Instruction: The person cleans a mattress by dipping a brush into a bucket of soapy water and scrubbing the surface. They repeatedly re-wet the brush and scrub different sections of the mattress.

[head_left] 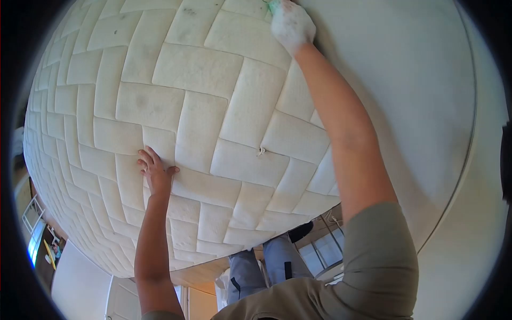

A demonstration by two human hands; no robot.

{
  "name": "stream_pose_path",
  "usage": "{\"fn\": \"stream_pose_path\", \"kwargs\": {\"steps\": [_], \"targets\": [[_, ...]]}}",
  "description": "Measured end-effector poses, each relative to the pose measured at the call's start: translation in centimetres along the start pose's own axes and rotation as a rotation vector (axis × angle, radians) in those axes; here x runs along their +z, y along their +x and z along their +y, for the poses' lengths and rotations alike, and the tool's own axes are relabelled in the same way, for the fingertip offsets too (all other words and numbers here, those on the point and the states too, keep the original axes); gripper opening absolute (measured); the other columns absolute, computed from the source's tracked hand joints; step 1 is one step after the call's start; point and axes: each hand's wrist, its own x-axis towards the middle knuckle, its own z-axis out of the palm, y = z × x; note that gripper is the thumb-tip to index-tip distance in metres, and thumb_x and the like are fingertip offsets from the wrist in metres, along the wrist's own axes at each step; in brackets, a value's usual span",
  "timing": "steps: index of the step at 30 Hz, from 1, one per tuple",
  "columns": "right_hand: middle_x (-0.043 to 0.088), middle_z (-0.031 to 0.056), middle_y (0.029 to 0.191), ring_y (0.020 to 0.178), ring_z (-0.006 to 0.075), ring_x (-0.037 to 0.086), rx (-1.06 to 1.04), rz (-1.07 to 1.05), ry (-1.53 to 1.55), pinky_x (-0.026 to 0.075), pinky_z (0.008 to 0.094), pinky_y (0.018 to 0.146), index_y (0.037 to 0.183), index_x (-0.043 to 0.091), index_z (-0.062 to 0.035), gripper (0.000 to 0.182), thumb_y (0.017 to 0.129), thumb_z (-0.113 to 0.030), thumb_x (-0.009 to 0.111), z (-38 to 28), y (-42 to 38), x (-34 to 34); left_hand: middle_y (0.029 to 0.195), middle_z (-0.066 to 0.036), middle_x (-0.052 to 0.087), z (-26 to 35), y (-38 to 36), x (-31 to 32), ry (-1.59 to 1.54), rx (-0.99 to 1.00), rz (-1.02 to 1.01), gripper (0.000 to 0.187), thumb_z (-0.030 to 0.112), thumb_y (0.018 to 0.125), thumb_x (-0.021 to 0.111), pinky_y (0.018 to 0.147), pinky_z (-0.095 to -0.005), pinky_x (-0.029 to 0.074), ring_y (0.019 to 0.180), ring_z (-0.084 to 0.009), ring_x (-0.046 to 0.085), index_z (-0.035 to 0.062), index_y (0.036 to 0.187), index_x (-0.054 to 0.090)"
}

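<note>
Left hand [154,172] lies flat and open, fingers spread, pressed against the big cream quilted mattress [192,106] stitched in a herringbone block pattern, which stands tilted up and fills most of the view. Right hand [290,24] reaches high to the mattress's upper edge, closed around that edge beside the plain white wall [405,80]; something small and green shows at its fingertips, too blurred to identify. Below the mattress, 2 grey trouser legs [266,269] show. One small white thread tuft [261,151] sticks out of the quilting between both arms.
</note>
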Motion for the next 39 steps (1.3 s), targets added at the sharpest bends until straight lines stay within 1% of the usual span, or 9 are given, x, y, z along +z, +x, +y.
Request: {"fn": "stream_pose_path", "kwargs": {"steps": [7, 13, 15, 17, 22, 28, 34, 37, 39], "targets": [[0.059, 0.0184, 0.085, 0.078, 0.0356, 0.058, 0.354, -0.712, 0.182, 0.044, 0.0484, 0.065, 0.1, 0.057, -0.0082, 0.023, 0.083, -0.019, 0.046, -1.5, -9.6, -22.8, 0.143, -0.026, 0.008, 0.4, 0.3, -0.9, -0.037, -0.052, -0.044, 0.108, 0.027, 0.06, 0.078, 0.096, -0.057, 0.031, 0.126, -0.0484, 0.02, 0.0003, 0.138, 0.009], [0.06, 0.0193, 0.082, 0.072, 0.0348, 0.059, 0.183, -0.243, 0.208, 0.048, 0.044, 0.063, 0.096, 0.056, -0.0032, 0.023, 0.081, -0.017, 0.047, -4.3, 9.6, -7.8, 0.142, -0.028, 0.008, -0.1, 0.5, 0.1, -0.044, 0.003, -0.032, 0.109, 0.028, 0.058, 0.079, 0.096, -0.0569, 0.03, 0.125, -0.0498, 0.021, -0.001, 0.138, 0.01], [0.059, 0.0199, 0.075, 0.062, 0.032, 0.057, -0.355, 0.047, -0.068, 0.046, 0.0442, 0.055, 0.106, 0.051, -0.0026, 0.028, 0.083, -0.018, 0.046, -0.2, 4.4, -4.1, 0.141, -0.029, 0.009, 0.3, 0.3, 0.2, -0.068, 0.009, -0.042, 0.109, 0.027, 0.058, 0.079, 0.096, -0.0576, 0.03, 0.124, -0.0507, 0.022, -0.0013, 0.138, 0.01], [0.06, 0.0205, 0.087, 0.075, 0.0355, 0.059, 0.425, -0.688, -0.018, 0.047, 0.0453, 0.065, 0.107, 0.051, -0.0061, 0.03, 0.085, -0.025, 0.047, -3.3, 2.1, -14.2, 0.141, -0.029, 0.01, 0.0, 0.3, -0.4, -0.058, -0.009, -0.036, 0.109, 0.026, 0.057, 0.079, 0.095, -0.0583, 0.03, 0.124, -0.051, 0.022, -0.0014, 0.137, 0.011], [0.06, 0.0195, 0.088, 0.078, 0.0361, 0.059, 0.308, -0.579, 0.155, 0.047, 0.0455, 0.065, 0.105, 0.054, -0.0061, 0.029, 0.086, -0.027, 0.047, -2.1, -7.4, -19.7, 0.141, -0.029, 0.01, 0.4, 0.4, -0.8, -0.053, -0.021, -0.055, 0.108, 0.026, 0.056, 0.08, 0.095, -0.0583, 0.03, 0.124, -0.0509, 0.022, -0.0018, 0.137, 0.013], [0.061, 0.017, 0.079, 0.072, 0.0328, 0.057, 0.182, -0.365, 0.137, 0.043, 0.0466, 0.065, 0.087, 0.058, -0.004, 0.051, 0.093, -0.042, 0.025, 1.1, 8.6, 3.8, 0.141, -0.028, 0.011, 0.0, 0.4, 0.3, -0.029, 0.002, 0.007, 0.109, 0.03, 0.056, 0.079, 0.095, -0.0562, 0.032, 0.125, -0.0495, 0.023, -0.0018, 0.137, 0.014], [0.06, 0.0208, 0.088, 0.077, 0.0354, 0.059, 0.22, -0.634, 0.208, 0.046, 0.046, 0.067, 0.108, 0.056, -0.0066, 0.038, 0.089, -0.036, 0.039, -3.0, -9.9, -21.9, 0.142, -0.027, 0.011, 0.4, 0.4, -0.7, -0.004, -0.037, -0.068, 0.109, 0.032, 0.057, 0.078, 0.095, -0.0561, 0.031, 0.125, -0.0491, 0.022, -0.0003, 0.138, 0.013], [0.06, 0.0213, 0.087, 0.078, 0.0336, 0.06, 0.163, -0.734, 0.075, 0.046, 0.0448, 0.068, 0.11, 0.055, -0.0073, 0.038, 0.089, -0.035, 0.039, -3.9, -8.6, -20.5, 0.143, -0.026, 0.008, 0.6, 0.6, -0.7, -0.054, -0.058, -0.086, 0.11, 0.022, 0.056, 0.08, 0.096, -0.0583, 0.028, 0.126, -0.0495, 0.019, -0.0011, 0.138, 0.01], [0.059, 0.0166, 0.07, 0.06, 0.0298, 0.056, 0.658, -0.817, 0.509, 0.042, 0.0455, 0.052, 0.108, 0.053, -0.0057, 0.035, 0.091, -0.032, 0.038, -8.2, 1.5, -14.8, 0.143, -0.026, 0.009, 0.5, 0.9, -0.7, -0.025, -0.054, -0.077, 0.109, 0.026, 0.057, 0.079, 0.096, -0.0573, 0.029, 0.126, -0.0492, 0.019, -0.0006, 0.138, 0.011]]}}
